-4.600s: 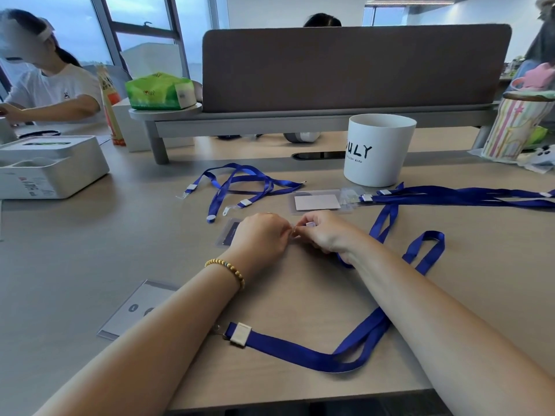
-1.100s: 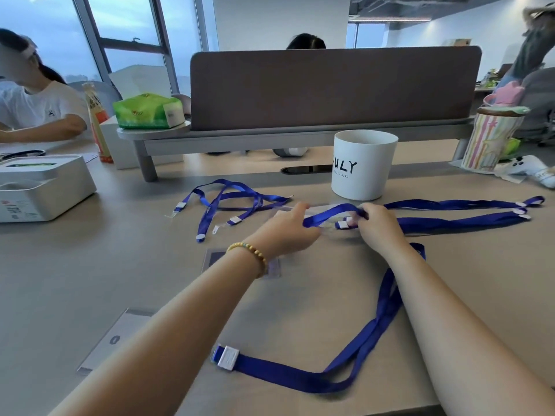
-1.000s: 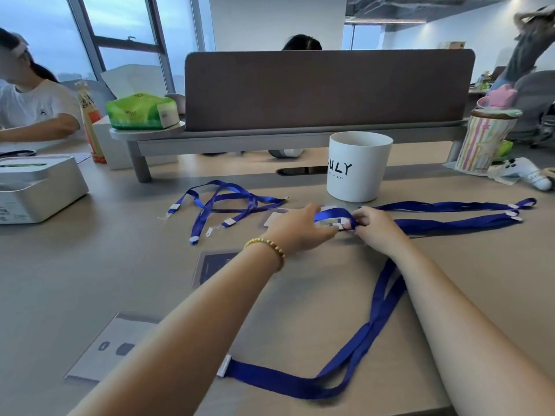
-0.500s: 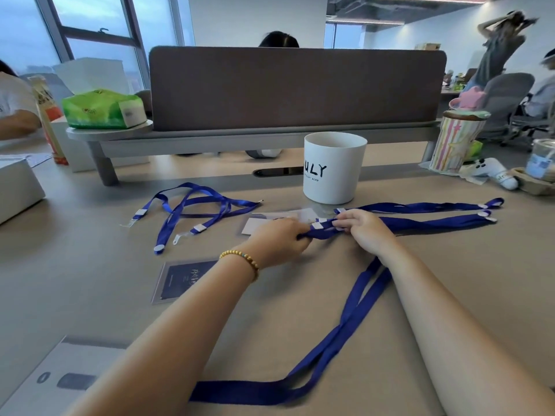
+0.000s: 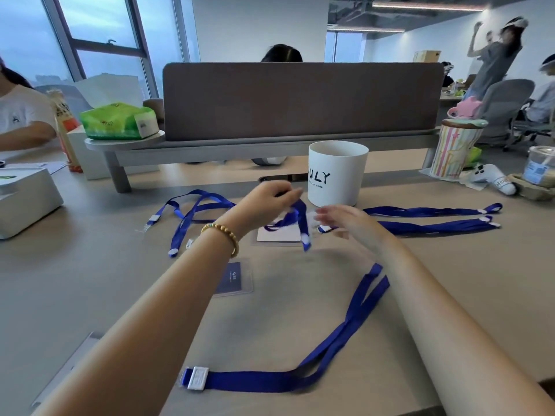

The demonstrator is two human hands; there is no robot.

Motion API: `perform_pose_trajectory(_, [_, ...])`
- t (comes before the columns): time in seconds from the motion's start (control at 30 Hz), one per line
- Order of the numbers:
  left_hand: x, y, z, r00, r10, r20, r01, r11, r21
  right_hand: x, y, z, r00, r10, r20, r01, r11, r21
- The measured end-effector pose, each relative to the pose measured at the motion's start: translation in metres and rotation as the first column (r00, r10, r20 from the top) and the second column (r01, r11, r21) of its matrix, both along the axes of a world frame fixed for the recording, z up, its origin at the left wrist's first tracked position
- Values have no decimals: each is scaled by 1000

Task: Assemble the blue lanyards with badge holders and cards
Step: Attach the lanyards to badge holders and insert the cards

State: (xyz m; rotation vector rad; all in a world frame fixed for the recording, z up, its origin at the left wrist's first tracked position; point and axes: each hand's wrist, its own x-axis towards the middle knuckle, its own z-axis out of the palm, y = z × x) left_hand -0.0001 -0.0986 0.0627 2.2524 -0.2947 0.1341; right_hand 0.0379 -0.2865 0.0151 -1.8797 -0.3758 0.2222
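Observation:
My left hand (image 5: 267, 202) is raised above the table and pinches the end of a blue lanyard (image 5: 295, 219), whose tip dangles over a clear badge holder with a white card (image 5: 277, 235). My right hand (image 5: 345, 222) hovers just to the right, blurred, fingers spread and holding nothing. A second blue lanyard (image 5: 336, 334) loops across the near table, its white clasp end (image 5: 196, 377) at the front. A dark blue card in a clear holder (image 5: 235, 277) lies beside my left forearm. Another lanyard (image 5: 192, 214) lies in a heap at the left.
A white cup (image 5: 336, 174) stands right behind my hands. Two folded lanyards (image 5: 429, 219) stretch to the right. A grey desk divider (image 5: 300, 100) on a shelf closes the back. A white box (image 5: 24, 199) sits at the left, a striped cup (image 5: 456, 148) at the right.
My left hand has lifted the lanyard end up off the table. My right hand has let go of it and opened. The camera has swung slightly left again.

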Motion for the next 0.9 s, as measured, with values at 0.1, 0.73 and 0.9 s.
perform_pose_trajectory(0.1, [4, -2, 19, 998, 44, 42, -39, 992, -121, -5, 14, 14, 982, 188, 7, -188, 982, 12])
perform_pose_trajectory(0.73, [179, -57, 67, 997, 65, 32, -25, 729, -684, 152, 5, 96, 811, -575, 110, 527, 799, 290])
perform_pose_trajectory(0.9, [220, -75, 55, 992, 126, 19, -78, 716, -694, 184, -2, 90, 784, -509, 356, 555, 832, -33])
